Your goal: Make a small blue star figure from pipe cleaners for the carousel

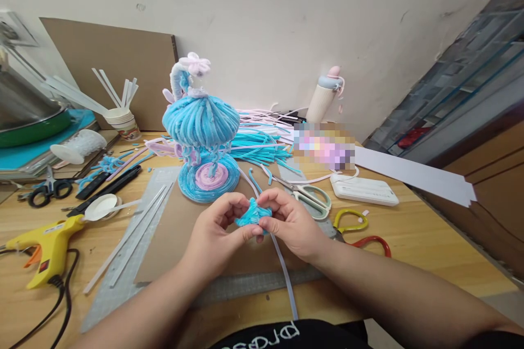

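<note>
Between my two hands is a small bent piece of blue fuzzy pipe cleaner (254, 212), held above a brown cardboard sheet (167, 251). The fingers of my left hand (223, 223) pinch its left side. My right hand (289, 221) grips its right side with thumb and fingertips. A pale lilac strip (286, 275) runs beneath the hands toward my body. Just beyond stands a lamp-shaped pipe cleaner craft with a blue domed top (200, 120), pink flower (195, 64) and round blue-and-pink base (188, 182).
Left lie a yellow glue gun (51, 245), black scissors (49, 188) and clear glue sticks (141, 234). Blue pipe cleaners (257, 147) spread behind the craft. Right are green-handled scissors (313, 199), red-and-yellow-handled scissors (370, 242), a white power bank (364, 190) and a bottle (322, 99).
</note>
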Tool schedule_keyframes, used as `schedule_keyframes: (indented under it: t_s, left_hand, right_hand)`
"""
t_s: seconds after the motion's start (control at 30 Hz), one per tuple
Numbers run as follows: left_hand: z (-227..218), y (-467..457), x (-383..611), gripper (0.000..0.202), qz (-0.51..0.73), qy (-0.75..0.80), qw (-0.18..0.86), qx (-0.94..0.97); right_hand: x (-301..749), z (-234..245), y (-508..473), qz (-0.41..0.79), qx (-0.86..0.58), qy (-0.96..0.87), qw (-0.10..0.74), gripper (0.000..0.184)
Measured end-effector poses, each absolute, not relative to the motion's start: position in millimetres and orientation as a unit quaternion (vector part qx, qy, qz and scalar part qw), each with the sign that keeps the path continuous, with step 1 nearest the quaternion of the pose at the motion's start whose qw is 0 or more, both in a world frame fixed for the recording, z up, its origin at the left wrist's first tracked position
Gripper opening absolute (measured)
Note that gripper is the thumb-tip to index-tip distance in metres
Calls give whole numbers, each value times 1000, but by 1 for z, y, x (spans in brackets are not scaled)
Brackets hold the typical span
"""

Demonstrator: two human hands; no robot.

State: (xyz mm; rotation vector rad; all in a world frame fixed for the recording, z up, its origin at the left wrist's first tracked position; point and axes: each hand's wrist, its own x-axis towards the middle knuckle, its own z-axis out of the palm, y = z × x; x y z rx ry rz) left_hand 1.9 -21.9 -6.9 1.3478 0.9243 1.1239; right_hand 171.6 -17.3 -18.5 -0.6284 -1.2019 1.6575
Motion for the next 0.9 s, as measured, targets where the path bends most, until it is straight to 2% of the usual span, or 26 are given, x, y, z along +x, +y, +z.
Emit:
schedule_keyframes:
  t_s: [0.27, 0.9]
  left_hand:
    - [-1, -21, 5, 27, 460, 367, 617, 523]
    - [3, -15, 4, 31, 443, 370, 628, 522]
  right_hand:
    - [173, -18, -16, 695, -248, -506, 447, 32]
    - [175, -20, -13, 695, -260, -497, 451, 33]
